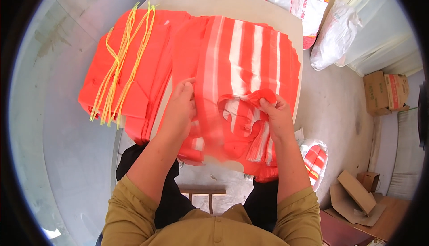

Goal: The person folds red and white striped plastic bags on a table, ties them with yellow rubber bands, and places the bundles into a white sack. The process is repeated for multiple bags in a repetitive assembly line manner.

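Note:
A broad pile of thin red plastic bags with white stripes [257, 45] covers the middle and right of the table before me. My left hand [181, 107] is closed on the left side of the top bag, thumb against fingers. With thumb and fingertips, my right hand [276, 112] pinches a bunched, raised edge of the same red-and-white bag [210, 107]. Between my hands the film is crumpled and partly lifted, with a dark gap under the fold. Loose ends of film hang over the table's near edge.
Folded red bags [96, 85] lie stacked at the left, with several yellow ties [118, 63] across them. White sacks [335, 36] stand beyond the table [286, 16]. At right are cardboard boxes [386, 92], an opened carton [355, 197] and a sack of striped bundles [315, 159].

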`<state>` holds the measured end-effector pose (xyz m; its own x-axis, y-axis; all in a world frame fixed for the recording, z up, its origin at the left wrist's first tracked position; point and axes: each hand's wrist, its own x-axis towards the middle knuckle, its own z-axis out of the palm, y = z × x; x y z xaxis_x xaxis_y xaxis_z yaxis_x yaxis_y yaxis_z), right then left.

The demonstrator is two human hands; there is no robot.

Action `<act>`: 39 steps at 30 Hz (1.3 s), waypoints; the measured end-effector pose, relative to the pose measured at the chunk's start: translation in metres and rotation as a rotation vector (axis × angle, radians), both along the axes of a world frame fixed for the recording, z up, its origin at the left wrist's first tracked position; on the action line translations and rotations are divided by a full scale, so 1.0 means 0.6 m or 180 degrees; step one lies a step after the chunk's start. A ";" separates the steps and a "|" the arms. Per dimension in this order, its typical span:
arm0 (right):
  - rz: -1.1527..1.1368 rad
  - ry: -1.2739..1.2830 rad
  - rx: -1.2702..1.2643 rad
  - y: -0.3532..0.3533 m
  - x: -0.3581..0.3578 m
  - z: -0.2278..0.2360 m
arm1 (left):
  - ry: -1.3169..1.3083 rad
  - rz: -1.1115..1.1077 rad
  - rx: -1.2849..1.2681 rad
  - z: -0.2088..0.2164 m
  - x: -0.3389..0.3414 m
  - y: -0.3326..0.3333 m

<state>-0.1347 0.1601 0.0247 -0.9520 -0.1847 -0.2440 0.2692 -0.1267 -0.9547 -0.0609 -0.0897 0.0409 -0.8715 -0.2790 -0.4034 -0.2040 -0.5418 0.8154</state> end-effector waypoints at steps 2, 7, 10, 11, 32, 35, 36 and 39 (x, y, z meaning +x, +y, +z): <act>0.0002 -0.0040 -0.0077 -0.004 0.003 -0.001 | -0.0083 -0.0009 0.0039 0.004 0.008 -0.005; 0.0023 -0.0041 -0.0153 -0.001 0.001 -0.005 | -0.0200 -0.0169 0.0169 -0.008 0.018 -0.023; -0.0041 -0.0034 -0.0167 -0.008 0.002 0.001 | -0.0210 -0.0446 0.0227 -0.013 0.026 -0.036; -0.0015 -0.0059 -0.0178 -0.006 0.003 -0.001 | -0.0210 -0.0537 0.0220 -0.015 0.029 -0.038; 0.0026 -0.0051 -0.0424 -0.001 -0.005 -0.018 | -0.0229 -0.0701 0.0575 -0.032 0.054 -0.033; 0.0023 -0.0057 -0.0452 0.000 -0.005 -0.021 | -0.0203 -0.0727 0.0637 -0.039 0.056 -0.034; 0.0022 -0.0057 -0.0467 0.001 -0.005 -0.022 | -0.0197 -0.0682 0.0643 -0.037 0.057 -0.031; -0.0005 -0.0069 -0.0474 -0.003 -0.006 -0.018 | -0.0221 -0.0575 0.0637 -0.023 0.057 -0.020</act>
